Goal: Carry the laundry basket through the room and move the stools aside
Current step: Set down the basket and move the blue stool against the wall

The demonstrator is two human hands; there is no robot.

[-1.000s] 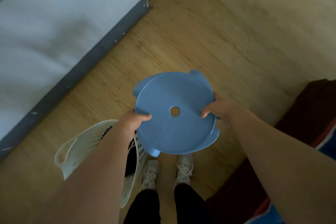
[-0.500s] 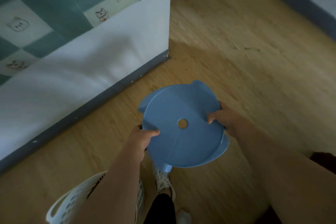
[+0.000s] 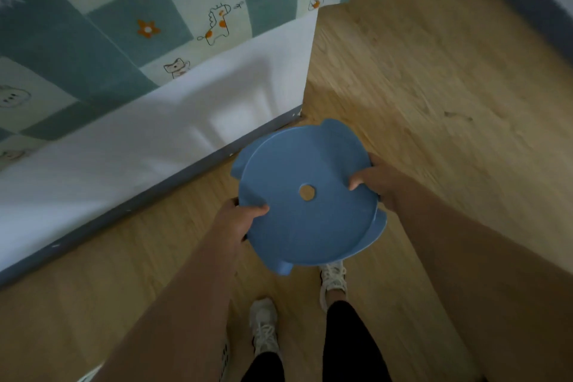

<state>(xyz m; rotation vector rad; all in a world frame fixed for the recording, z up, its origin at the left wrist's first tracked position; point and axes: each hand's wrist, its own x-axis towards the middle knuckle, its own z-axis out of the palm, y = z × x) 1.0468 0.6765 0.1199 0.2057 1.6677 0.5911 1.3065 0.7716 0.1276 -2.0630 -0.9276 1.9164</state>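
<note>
I have the blue stool (image 3: 307, 195) up off the floor (image 3: 434, 102), seat facing me, just beside the corner of the bed (image 3: 155, 146). My left hand (image 3: 235, 223) closes its grip over the near-left rim, thumb on top; my right hand (image 3: 376, 180) does the same on the far-right rim. It looks like moulded plastic: light and stiff, probably a bit slick, so the rim on opposite sides seems the sensible hold. The laundry basket (image 3: 88, 377) barely shows at the bottom edge by my left arm; I cannot tell what is in it. My shoes (image 3: 263, 329) stand below.
</note>
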